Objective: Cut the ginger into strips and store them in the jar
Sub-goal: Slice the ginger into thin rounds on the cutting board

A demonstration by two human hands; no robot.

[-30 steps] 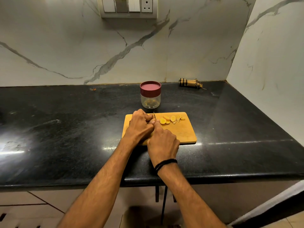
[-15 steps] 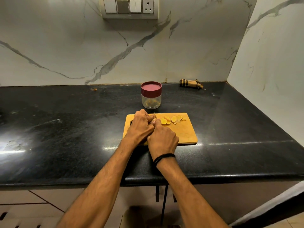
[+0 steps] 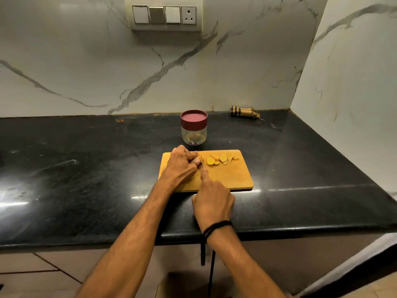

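Note:
A wooden cutting board [image 3: 232,179] lies on the black counter. My left hand [image 3: 181,166] curls over a piece of ginger near the board's far left, and most of that piece is hidden. My right hand [image 3: 212,203] grips a knife handle, index finger stretched along the blade's back. A sliver of the knife blade [image 3: 202,164] shows beside my left fingertips. Several yellow ginger slices [image 3: 221,159] lie in a row along the board's far edge. Behind the board stands a clear jar [image 3: 194,134] with its dark red lid on.
A rolled checked cloth [image 3: 243,112] lies at the back by the marble wall. A switch panel with a socket [image 3: 164,15] hangs above. The counter's front edge [image 3: 300,230] runs under my wrists, and a side wall closes the right end.
My right hand has drawn back toward me, away from my left hand, pulling the knife along. My left hand stays on the ginger.

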